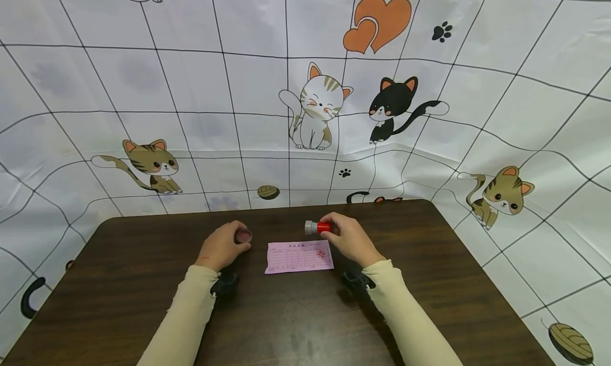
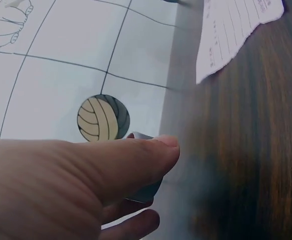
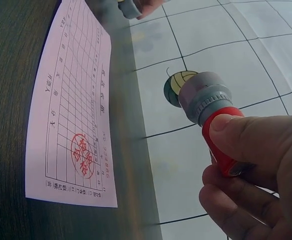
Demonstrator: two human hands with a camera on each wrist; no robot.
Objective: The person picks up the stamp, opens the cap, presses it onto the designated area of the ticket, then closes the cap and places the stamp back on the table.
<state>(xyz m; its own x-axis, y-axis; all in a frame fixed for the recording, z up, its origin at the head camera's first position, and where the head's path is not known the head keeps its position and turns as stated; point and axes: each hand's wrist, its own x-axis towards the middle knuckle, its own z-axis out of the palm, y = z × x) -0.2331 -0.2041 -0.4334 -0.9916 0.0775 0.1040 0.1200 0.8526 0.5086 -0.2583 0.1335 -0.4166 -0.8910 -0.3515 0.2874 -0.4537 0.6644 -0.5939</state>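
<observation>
In the head view my left hand (image 1: 220, 247) pinches a small round cap (image 1: 244, 236) between thumb and fingers, its opening toward the camera. The thumb hides most of this grey cap (image 2: 151, 190) in the left wrist view. My right hand (image 1: 354, 240) grips a red stamp (image 1: 324, 227) with a grey head, held sideways with the head pointing left. In the right wrist view, the thumb presses on the red body of the stamp (image 3: 205, 95). Between the hands lies a pink printed slip (image 1: 292, 261) bearing a red round stamp mark (image 3: 83, 156) near its right end.
A dark brown wooden table (image 1: 286, 313) with rounded far corners is under the hands. Behind it hangs a white sheet (image 1: 248, 90) with black grid lines and cartoon cats. Both wrists carry dark straps below pale yellow sleeves (image 1: 183, 307).
</observation>
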